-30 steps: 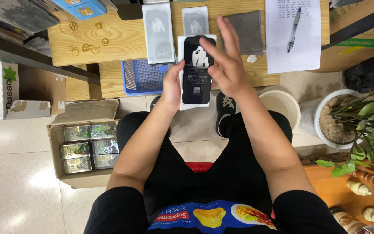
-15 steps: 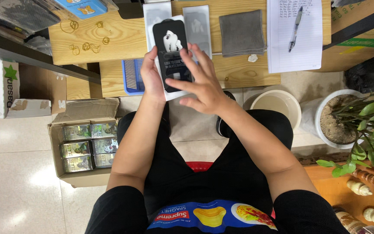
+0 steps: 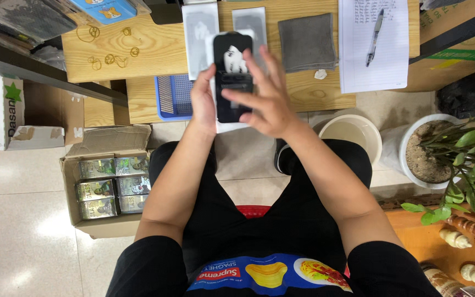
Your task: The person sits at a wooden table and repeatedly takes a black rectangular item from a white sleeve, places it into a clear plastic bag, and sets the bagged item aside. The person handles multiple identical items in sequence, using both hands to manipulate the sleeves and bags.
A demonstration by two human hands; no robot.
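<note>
Held upright in the left hand (image 3: 203, 99), a black phone case (image 3: 233, 77) with a pale figure printed on it sits in that hand's grip, thumb side along its left edge, with a white backing sheet (image 3: 232, 126) showing below its lower end. The right hand (image 3: 268, 102) lies open across the case's right side, fingers spread wide and resting on its face rather than closing around it. Both hands hover above the near edge of a wooden surface (image 3: 155, 52), over the person's lap.

Just behind the case lie two white packets (image 3: 200, 33), and to their right a grey cloth (image 3: 307, 41), then a sheet of paper (image 3: 391, 60) with a pen (image 3: 375, 36). A blue mesh tray (image 3: 174, 96) sits just left of the left hand. Rubber bands (image 3: 111, 58) lie scattered further left. On the floor, a cardboard box (image 3: 103, 190) of small packs stands to the left, a white bucket (image 3: 353, 135) to the right.
</note>
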